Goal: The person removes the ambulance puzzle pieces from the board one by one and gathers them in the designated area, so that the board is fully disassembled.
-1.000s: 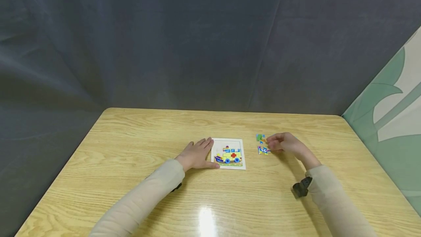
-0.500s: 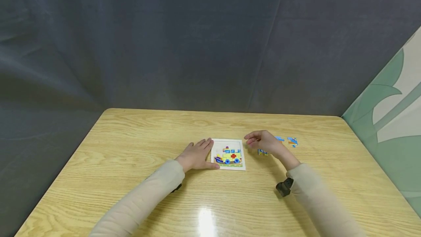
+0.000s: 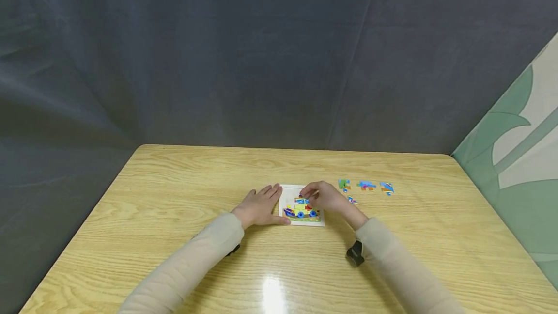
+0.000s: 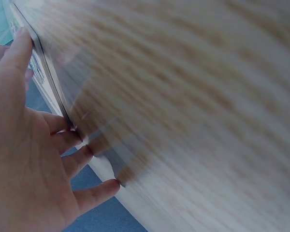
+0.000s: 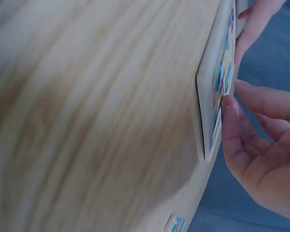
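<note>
A small white-framed jigsaw board lies on the table, showing a yellow ambulance picture with a pale area at its upper left. My left hand rests along the board's left edge, fingers spread and thumb at the lower left corner. In the left wrist view those fingertips touch the table and frame side. My right hand is over the board's right part, covering some of the picture. In the right wrist view its thumb and index fingertips come close together right at the board; I cannot tell whether a piece is between them.
To the right of the board lie loose jigsaw pieces: a green one, a blue and orange one, another blue one, and a small one partly behind my right hand. A dark curtain hangs behind the wooden table.
My right hand has moved left from the loose pieces to over the board, uncovering pieces on the right. The left hand and the board stay in place.
</note>
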Demonstrator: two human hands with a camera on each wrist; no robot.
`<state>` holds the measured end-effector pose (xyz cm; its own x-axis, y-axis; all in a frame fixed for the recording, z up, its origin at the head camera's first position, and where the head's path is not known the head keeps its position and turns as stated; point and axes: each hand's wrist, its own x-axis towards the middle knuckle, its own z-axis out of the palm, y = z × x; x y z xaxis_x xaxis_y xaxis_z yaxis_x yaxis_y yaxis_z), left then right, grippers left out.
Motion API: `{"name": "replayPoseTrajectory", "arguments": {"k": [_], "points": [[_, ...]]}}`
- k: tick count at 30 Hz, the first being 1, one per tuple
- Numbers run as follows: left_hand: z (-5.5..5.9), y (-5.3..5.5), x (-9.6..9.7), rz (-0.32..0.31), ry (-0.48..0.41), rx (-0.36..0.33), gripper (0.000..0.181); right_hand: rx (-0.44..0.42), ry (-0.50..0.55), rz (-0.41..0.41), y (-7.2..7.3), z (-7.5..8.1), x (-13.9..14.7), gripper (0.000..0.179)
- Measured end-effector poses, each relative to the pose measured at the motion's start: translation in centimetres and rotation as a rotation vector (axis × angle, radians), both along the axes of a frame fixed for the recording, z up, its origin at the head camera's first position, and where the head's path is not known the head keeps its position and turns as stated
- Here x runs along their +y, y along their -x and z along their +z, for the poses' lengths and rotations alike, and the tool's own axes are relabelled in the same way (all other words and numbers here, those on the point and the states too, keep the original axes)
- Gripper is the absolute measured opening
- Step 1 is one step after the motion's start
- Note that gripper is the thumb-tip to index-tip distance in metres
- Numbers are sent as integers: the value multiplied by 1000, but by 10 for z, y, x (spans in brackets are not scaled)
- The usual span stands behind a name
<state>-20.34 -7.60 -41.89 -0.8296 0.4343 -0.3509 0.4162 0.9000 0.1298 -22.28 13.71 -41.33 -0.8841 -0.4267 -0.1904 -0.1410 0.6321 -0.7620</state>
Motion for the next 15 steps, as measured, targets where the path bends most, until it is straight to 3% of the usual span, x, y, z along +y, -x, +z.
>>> {"name": "replayPoseTrajectory", "arguments": {"k": [9,15], "points": [[2,-1,0,-3,7,-2,95,49,-107,83,-1,-1,-8,32],[2,-2,0,-6,12,-2,94,65,-109,105,0,0,-10,36]]}}
